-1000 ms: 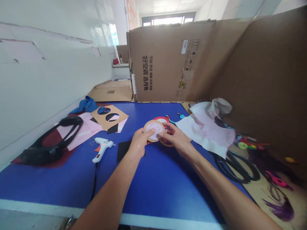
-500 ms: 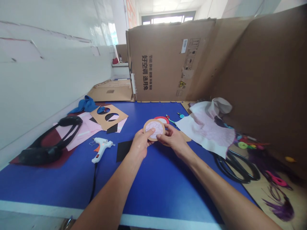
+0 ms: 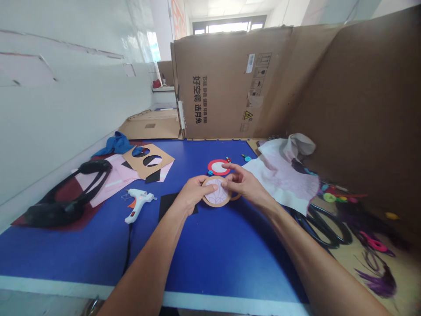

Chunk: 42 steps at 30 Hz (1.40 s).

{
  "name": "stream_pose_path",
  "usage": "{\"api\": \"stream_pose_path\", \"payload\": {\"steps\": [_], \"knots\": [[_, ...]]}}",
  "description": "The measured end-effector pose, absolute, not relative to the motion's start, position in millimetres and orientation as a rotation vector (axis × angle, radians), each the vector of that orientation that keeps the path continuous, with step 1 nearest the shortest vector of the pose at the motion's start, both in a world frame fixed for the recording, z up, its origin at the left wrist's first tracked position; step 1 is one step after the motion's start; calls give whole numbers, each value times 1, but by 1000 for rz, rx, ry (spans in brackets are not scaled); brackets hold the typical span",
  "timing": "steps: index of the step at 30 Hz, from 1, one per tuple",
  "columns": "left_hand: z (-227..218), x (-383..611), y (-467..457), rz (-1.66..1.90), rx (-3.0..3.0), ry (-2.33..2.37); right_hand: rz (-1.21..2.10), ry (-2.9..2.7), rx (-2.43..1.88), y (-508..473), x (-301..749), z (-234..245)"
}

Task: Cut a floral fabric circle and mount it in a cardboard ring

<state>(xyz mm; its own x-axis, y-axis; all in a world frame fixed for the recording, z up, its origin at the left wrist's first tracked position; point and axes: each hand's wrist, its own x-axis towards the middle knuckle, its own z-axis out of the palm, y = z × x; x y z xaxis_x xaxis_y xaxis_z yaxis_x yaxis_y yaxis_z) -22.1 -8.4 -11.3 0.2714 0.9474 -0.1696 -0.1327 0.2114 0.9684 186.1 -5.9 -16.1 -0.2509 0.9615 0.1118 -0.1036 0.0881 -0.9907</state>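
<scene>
A round cardboard-rimmed disc point(image 3: 217, 202) with a white and lilac lined centre is held between my hands above the blue table. My left hand point(image 3: 192, 193) grips its left side, the thumb lying on the face. From the right, my right hand point(image 3: 245, 184) pinches the upper edge; its index finger stretches over the red ring point(image 3: 210, 170) with a white middle, which lies just behind. A curved tan piece point(image 3: 236, 197) shows partly beneath my right hand. Black paper point(image 3: 167, 202) lies by my left wrist. A white glue gun point(image 3: 140, 202) rests further left.
A cardboard sheet with round holes point(image 3: 131, 161) lies on pink and black pieces at left, near a black headset-like strap point(image 3: 52, 215). White cloth point(image 3: 279, 175), black coiled tubing point(image 3: 329, 232) and small colourful bits are at right. A large carton point(image 3: 226, 87) stands behind the blue table point(image 3: 204, 263).
The disc has come nearer to me and slightly right, with both hands. More of the red ring is uncovered. My right index finger has lifted off the disc's edge and stretches out.
</scene>
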Motion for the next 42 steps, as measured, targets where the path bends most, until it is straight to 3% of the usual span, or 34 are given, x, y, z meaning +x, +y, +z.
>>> {"api": "stream_pose_path", "payload": {"steps": [42], "knots": [[-3, -25, -8, 1082, 1045, 1062, 1268, -1262, -953, -9, 174, -15]]}}
